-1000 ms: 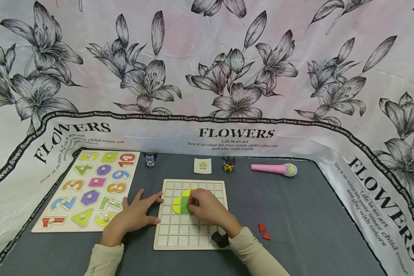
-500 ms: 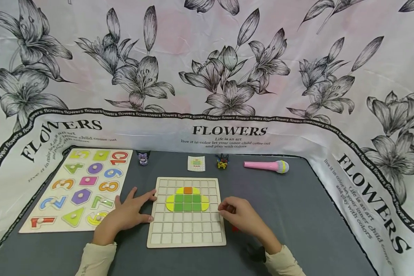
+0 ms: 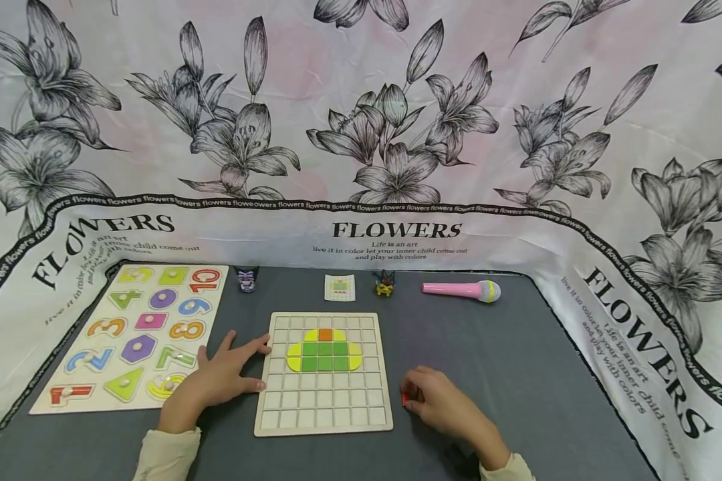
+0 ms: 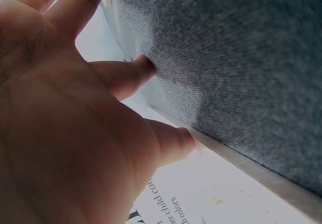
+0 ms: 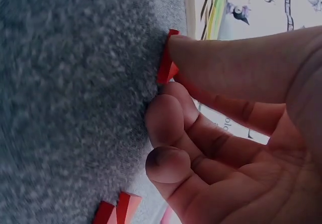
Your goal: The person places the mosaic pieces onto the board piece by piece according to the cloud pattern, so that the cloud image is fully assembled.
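In the head view, a pale wooden grid board [image 3: 325,419] bears green square tiles [image 3: 325,357], yellow rounded tiles [image 3: 293,357] and one orange square tile [image 3: 325,335]. My left hand [image 3: 219,377] has its fingers spread, with the thumb and a fingertip against the board's left edge. To the right of the board, my right hand [image 3: 439,401] pinches a small red triangle tile [image 5: 167,58] between thumb and finger, low at the tabletop. The right wrist view also has two more red tiles [image 5: 128,206] lying on the cloth; in the head view the hand hides them.
A number-and-shape puzzle board [image 3: 150,337] lies at the left, partly under the left forearm. Along the back stand a purple figurine [image 3: 247,280], a small pattern card [image 3: 339,288], a yellow figurine [image 3: 384,284] and a pink toy microphone [image 3: 457,289]. Flower-printed cloth [image 3: 265,234] surrounds the grey tabletop.
My right hand has left the tiles on the grid, moved right off the board and taken hold of a red triangle tile. The left hand stays at the board's edge.
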The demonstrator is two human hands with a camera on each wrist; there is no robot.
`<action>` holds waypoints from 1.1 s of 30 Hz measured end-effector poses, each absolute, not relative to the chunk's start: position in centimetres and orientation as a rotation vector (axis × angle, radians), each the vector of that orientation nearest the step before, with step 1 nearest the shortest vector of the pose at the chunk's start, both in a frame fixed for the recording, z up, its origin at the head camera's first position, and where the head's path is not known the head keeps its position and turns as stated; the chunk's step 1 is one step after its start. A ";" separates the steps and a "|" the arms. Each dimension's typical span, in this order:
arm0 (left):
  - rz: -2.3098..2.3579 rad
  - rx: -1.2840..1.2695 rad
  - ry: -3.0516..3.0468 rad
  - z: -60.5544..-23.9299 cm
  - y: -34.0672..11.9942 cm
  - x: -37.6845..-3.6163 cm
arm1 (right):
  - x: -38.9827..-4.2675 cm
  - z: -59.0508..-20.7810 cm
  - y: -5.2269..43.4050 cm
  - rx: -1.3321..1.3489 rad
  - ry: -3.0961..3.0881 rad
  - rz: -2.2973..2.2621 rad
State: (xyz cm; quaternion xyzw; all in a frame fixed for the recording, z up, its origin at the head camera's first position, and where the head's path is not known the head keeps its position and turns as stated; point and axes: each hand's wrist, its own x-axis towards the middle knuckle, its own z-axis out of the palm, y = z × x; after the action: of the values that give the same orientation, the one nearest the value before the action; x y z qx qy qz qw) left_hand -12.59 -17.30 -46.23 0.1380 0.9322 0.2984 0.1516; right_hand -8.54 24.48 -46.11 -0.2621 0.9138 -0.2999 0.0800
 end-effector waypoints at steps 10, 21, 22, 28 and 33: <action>0.874 0.399 2.681 -46.1 -17.2 -12.4 | -8.6 -46.6 23.8 -0.723 2.746 -0.915; 0.879 0.396 2.680 -46.0 -17.3 -12.4 | -9.0 -46.9 23.3 -0.636 2.773 -0.924; 0.878 0.396 2.681 -45.9 -17.4 -12.4 | -9.1 -46.9 23.2 -0.617 2.780 -0.926; 0.886 0.396 2.680 -45.9 -17.4 -12.4 | -9.7 -46.5 23.0 -0.611 2.832 -0.962; 0.888 0.391 2.678 -45.9 -17.3 -12.4 | -10.6 -45.3 22.3 -0.659 2.750 -1.070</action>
State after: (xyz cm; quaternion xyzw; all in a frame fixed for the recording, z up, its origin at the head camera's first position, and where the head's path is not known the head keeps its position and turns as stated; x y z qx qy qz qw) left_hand -12.37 -17.28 -45.93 0.1358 0.9301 0.3085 0.1460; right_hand -10.64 22.34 -45.34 -0.2177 0.9080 -0.3532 0.0589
